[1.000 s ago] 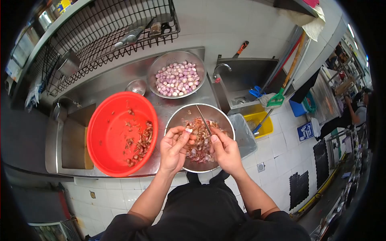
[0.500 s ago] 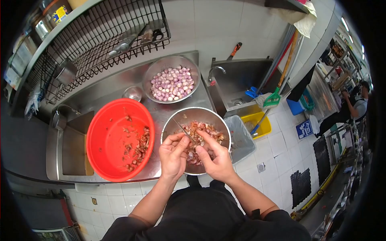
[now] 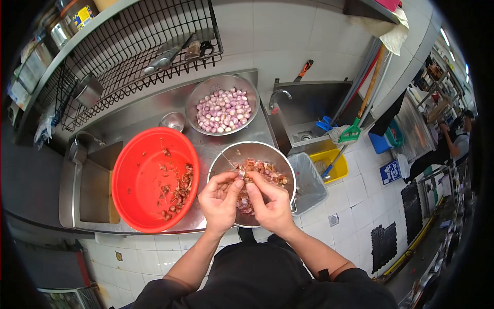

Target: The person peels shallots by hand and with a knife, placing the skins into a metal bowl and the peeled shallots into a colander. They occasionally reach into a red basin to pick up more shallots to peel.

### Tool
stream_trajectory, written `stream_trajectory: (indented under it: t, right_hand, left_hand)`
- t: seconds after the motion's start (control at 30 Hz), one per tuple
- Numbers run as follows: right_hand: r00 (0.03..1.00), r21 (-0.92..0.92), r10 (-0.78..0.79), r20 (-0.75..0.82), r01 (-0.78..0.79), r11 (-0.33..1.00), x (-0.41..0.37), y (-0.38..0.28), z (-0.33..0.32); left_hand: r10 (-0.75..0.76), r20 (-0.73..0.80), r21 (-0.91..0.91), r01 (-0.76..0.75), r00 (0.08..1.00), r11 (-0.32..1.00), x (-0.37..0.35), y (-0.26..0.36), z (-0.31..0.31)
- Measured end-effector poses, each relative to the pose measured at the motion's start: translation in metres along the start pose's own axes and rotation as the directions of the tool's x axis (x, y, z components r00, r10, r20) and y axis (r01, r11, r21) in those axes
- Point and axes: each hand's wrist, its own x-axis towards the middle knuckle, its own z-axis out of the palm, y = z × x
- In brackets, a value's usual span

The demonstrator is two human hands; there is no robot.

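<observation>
My left hand (image 3: 220, 202) is closed in a pinch on a small thin knife (image 3: 228, 159), whose narrow metal length slants up and left. My right hand (image 3: 271, 202) pinches a small shallot (image 3: 248, 178), mostly covered by the fingertips. Both hands meet over a steel bowl (image 3: 212, 166) that holds unpeeled, reddish-brown shallots (image 3: 265, 170) and loose skins. Behind it, peeled purple-white shallots (image 3: 224, 110) fill a perforated steel colander (image 3: 191, 98). To the left, a red plastic basin (image 3: 136, 177) contains brown skins and a few shallots (image 3: 180, 190).
A small metal bowl (image 3: 173, 121) sits between basin and colander. Sinks lie at left (image 3: 95, 193) and back right (image 3: 303, 123). A lined grey bin (image 3: 311, 193) and yellow bucket (image 3: 337, 166) stand right. A wire rack (image 3: 134, 56) hangs above. Another person (image 3: 450, 141) is far right.
My right hand has moved in to the left, its thumb and fingers closing together beside my left fingertips. My left hand stays nearly in place with the knife.
</observation>
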Motion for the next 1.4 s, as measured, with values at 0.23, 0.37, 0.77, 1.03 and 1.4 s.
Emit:
stream_trajectory:
  t: [0.23,0.37,0.77,1.03,1.4]
  right_hand:
    - [0.994,-0.031,-0.087,-0.067,0.085,0.996,0.001,0.007,0.004]
    - [0.916,0.446,0.358,0.180,-0.400,0.801,0.007,-0.003,-0.010]
    - [0.965,-0.181,-0.260,-0.028,0.250,0.951,0.007,0.016,0.001]
    - [0.998,0.020,0.005,0.061,-0.007,1.000,0.011,0.007,-0.006]
    - [0.899,0.414,0.377,0.222,-0.437,0.799,0.019,0.006,-0.009]
  left_hand:
    - [0.108,-0.043,0.039,-0.107,0.993,0.994,-0.004,-0.002,0.010]
    - [-0.091,0.000,-0.174,0.089,0.996,0.981,0.008,-0.006,-0.001]
    - [-0.086,-0.005,-0.254,0.082,0.996,0.964,0.007,-0.008,0.001]
    - [-0.051,0.007,-0.117,0.051,0.999,0.992,0.001,0.004,0.002]
    - [-0.268,0.143,-0.454,0.304,0.953,0.838,0.016,-0.007,-0.012]
